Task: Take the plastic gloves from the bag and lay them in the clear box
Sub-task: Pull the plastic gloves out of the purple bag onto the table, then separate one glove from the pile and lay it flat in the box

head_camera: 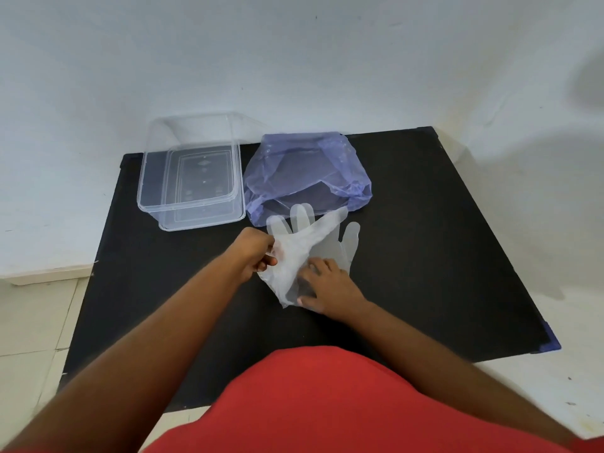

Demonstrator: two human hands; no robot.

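Clear plastic gloves (302, 238) lie spread on the black table (441, 240), fingers pointing away from me, just in front of the blue plastic bag (307, 171). My left hand (253, 256) pinches the left edge of the top glove. My right hand (330, 286) presses down on the gloves' cuff end, thumb and fingers on the plastic. One more glove finger (350, 235) sticks out at the right. The clear box (192, 171) stands open at the table's back left, with no glove seen in it.
A white wall runs behind the table. Pale floor tiles (29, 322) show to the left and right of the table. My red shirt (327, 403) fills the bottom of the view.
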